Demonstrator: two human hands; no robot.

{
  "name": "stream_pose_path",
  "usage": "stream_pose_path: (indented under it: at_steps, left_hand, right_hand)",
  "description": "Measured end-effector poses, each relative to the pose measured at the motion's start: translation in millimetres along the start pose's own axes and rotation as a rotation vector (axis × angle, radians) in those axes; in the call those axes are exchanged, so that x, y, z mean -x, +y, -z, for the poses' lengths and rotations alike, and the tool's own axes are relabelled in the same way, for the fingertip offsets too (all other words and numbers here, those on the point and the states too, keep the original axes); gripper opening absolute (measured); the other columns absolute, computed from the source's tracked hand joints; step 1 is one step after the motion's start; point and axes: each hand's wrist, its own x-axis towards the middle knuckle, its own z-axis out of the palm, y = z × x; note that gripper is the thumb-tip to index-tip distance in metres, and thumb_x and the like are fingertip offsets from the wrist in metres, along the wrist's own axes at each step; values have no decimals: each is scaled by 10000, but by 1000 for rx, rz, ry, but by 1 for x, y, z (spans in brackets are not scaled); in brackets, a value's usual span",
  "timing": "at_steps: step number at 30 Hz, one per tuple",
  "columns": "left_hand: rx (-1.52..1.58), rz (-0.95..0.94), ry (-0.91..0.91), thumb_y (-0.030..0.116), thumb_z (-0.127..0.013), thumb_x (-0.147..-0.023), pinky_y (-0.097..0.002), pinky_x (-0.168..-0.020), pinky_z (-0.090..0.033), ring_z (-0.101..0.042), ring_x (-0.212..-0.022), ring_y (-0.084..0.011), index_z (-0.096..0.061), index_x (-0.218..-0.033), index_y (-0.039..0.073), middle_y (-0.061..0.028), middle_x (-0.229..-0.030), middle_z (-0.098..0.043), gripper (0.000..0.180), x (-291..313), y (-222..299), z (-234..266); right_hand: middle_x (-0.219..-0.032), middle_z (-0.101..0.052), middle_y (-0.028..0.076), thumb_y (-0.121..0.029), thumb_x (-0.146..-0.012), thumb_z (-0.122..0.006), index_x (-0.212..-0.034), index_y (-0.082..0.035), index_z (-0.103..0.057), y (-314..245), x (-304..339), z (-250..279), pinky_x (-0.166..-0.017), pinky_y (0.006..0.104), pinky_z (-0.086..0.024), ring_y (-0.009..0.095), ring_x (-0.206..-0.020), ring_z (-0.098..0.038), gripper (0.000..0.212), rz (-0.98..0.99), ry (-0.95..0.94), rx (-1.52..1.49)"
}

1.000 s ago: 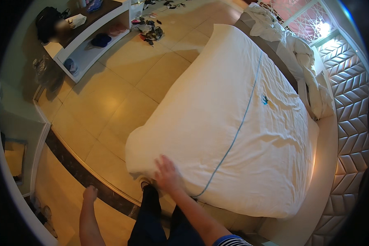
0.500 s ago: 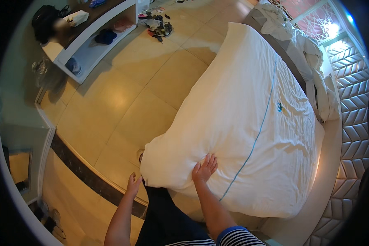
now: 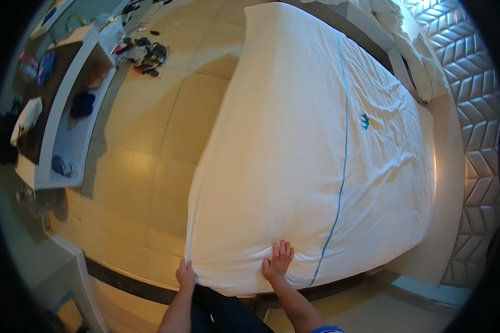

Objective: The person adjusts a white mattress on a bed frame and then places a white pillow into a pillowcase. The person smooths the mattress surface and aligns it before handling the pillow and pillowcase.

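A white bedsheet with a thin blue line running down it and a small teal mark covers the bed. At its near left corner, my left hand has its fingers closed on the sheet's hanging edge. My right hand lies flat on top of the sheet near the front edge, fingers stretched out, pressing small creases into the cloth. Towards the right side the sheet is wrinkled, while its left half looks smoother.
A white and dark-topped shelf unit stands to the left, with a blue item and caps on it. Clothes and small things lie in a heap on the tiled floor. White bedding is piled at the far right, by a padded headboard wall.
My left hand has gone from open beside the corner to holding the sheet's edge. The right hand stays flat on the sheet. My view has shifted, and the left side hangs straighter.
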Motion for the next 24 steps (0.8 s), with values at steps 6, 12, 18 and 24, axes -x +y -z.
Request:
stream_pose_path:
  at_steps: [6, 12, 18, 24]
  left_hand:
    - [-847, -39, -512, 274, -413, -837, -427, -731, -391, -551, -807, -311, -563, -862, 44, -170, -791, -591, 275, -55, 64, 7]
    - [-743, -452, -286, 118, -586, -702, -415, -834, -340, -378, -1013, -335, -478, -943, 69, -147, -1016, -415, 269, -98, 138, 24]
    - [-371, -1584, -355, 92, -549, -700, -404, -886, -315, -412, -1054, -297, -487, -1005, 95, -120, -1079, -472, 311, -99, 346, -77]
    - [-792, -1729, -564, 434, -487, -758, -598, -958, -33, -129, -1264, -288, -466, -1166, 243, 15, -1336, -276, 451, -183, 419, -155]
  right_hand:
    - [-1206, -364, 183, -260, -695, -497, -1117, -48, -404, -2, -13, 15, -905, 491, -217, 348, -1094, -334, 481, -114, 18, -121]
    - [-1230, -356, 193, -218, -724, -502, -1148, -22, -406, 30, -59, 22, -927, 478, -214, 354, -1141, -312, 478, -563, 309, -34]
    - [-1229, -361, 202, -188, -728, -493, -1162, -3, -392, 52, -135, -18, -947, 442, -228, 356, -1150, -309, 483, -1053, 559, 146]
    - [-1275, -326, 173, -221, -732, -531, -1170, -34, -411, -127, -231, -10, -961, 448, -240, 321, -1175, -316, 491, -384, -24, -201]
